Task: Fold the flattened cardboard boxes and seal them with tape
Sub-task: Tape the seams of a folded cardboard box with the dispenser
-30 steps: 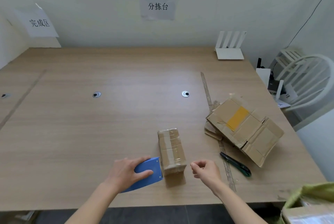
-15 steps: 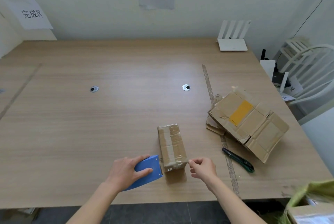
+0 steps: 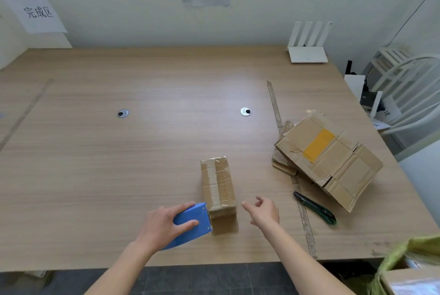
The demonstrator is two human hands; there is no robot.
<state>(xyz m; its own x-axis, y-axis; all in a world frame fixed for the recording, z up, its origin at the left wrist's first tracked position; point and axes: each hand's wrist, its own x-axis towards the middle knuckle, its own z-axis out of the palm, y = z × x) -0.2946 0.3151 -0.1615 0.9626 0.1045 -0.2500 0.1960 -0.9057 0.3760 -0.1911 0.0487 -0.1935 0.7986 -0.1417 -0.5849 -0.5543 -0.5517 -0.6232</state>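
left hand (image 3: 164, 225): wrapped round the blue tape dispenser (image 3: 190, 225), thumb on the side, fingers over the top. its front end sits right against the near end of the box, i'd guess so the strip runs down that face and can be torn off there.
right hand (image 3: 263, 212): holding nothing, fingers loose and spread, hovering just right of the box's near end and not touching it. looks ready to smooth the tape or steady the box, but that's a guess.
box (image 3: 217, 185): small folded one, lying lengthwise straight ahead of the dispenser. clear tape already shows along its top seam, so this one seems nearly sealed.
knife (image 3: 315, 211): green utility knife on the table (image 3: 95, 163), off to the right of the free hand. near enough to bump on a sideways reach.
flat boxes (image 3: 328, 159): stack of flattened cardboard further right and beyond, one with a yellow patch. presumably next in line.
tape strip (image 3: 277, 113): long strip stuck on the table, running under that stack.
far end: white router (image 3: 308, 53) by the wall.
in the way: nothing between either hand and the box.
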